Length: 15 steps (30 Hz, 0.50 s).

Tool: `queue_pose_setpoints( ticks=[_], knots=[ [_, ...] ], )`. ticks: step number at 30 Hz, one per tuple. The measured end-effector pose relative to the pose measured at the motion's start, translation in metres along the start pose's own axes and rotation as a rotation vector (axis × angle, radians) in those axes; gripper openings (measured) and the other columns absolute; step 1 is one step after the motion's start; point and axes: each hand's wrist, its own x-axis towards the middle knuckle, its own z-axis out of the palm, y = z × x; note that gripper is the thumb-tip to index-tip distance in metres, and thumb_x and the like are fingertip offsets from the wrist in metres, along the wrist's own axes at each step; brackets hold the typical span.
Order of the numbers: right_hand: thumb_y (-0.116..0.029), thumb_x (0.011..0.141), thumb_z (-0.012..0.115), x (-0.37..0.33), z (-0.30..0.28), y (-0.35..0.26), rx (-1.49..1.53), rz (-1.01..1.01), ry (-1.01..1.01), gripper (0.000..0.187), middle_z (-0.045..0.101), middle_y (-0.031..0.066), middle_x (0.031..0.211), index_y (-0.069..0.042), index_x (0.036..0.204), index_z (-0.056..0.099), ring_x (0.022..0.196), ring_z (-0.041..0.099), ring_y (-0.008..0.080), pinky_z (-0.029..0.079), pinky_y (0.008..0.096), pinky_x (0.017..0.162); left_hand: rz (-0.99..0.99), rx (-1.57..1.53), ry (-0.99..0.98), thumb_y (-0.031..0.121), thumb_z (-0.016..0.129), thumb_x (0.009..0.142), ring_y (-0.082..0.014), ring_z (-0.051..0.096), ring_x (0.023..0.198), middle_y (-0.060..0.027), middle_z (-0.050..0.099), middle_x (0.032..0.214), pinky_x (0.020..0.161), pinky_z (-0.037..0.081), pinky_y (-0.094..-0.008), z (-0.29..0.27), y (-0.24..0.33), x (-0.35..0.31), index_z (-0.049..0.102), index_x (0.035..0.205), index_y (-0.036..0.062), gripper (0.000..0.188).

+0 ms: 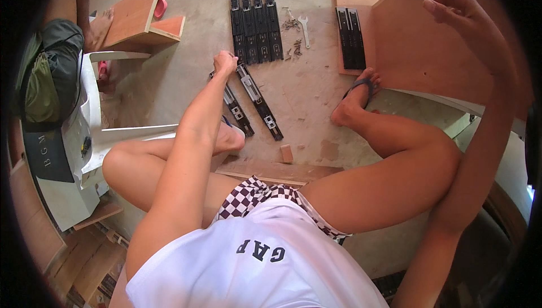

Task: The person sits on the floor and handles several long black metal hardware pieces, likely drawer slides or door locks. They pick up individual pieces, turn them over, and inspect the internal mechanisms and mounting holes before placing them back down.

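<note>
Rails [255, 17] lie in a row on the floor [169, 71]; left hand [224, 62] grips one more rail [258, 100], right hand [457, 11] open in air.

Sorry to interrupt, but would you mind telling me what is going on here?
A person sits on the floor among black drawer slides. The left hand is closed at the top end of one loose slide lying beside another. The right hand is raised, open and empty, over a wooden panel. A row of four slides, a wrench and some screws lie ahead.
</note>
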Motion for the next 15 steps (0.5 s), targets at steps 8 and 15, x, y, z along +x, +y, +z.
queue_pose_setpoints(
  ticks=[8, 15],
  knots=[
    [-0.036, 0.104, 0.067, -0.014, 0.003, -0.003, -0.02, 0.095, -0.062, 0.048, 0.064, -0.0015, 0.098, -0.01, 0.144, 0.06, 0.096, 0.056, 0.0079, 0.045, 0.0259, 0.093, 0.022, 0.005, -0.038, 0.014, 0.078, 0.084, -0.0398, 0.073, 0.108, -0.0251, 0.075, 0.111, 0.094, 0.059, -0.0455, -0.004, 0.001, 0.002, 0.08, 0.103, 0.0057, 0.021],
    [-0.036, 0.104, 0.067, -0.012, 0.003, -0.007, -0.003, 0.099, -0.042, 0.048, 0.062, -0.0011, 0.095, -0.009, 0.143, 0.061, 0.093, 0.055, 0.0092, 0.046, 0.0265, 0.09, -0.017, 0.037, -0.092, 0.02, 0.082, 0.082, -0.0414, 0.072, 0.11, -0.0283, 0.075, 0.111, 0.096, 0.059, -0.0458, -0.012, 0.002, 0.0, 0.078, 0.102, -0.0023, 0.031]
  ],
)
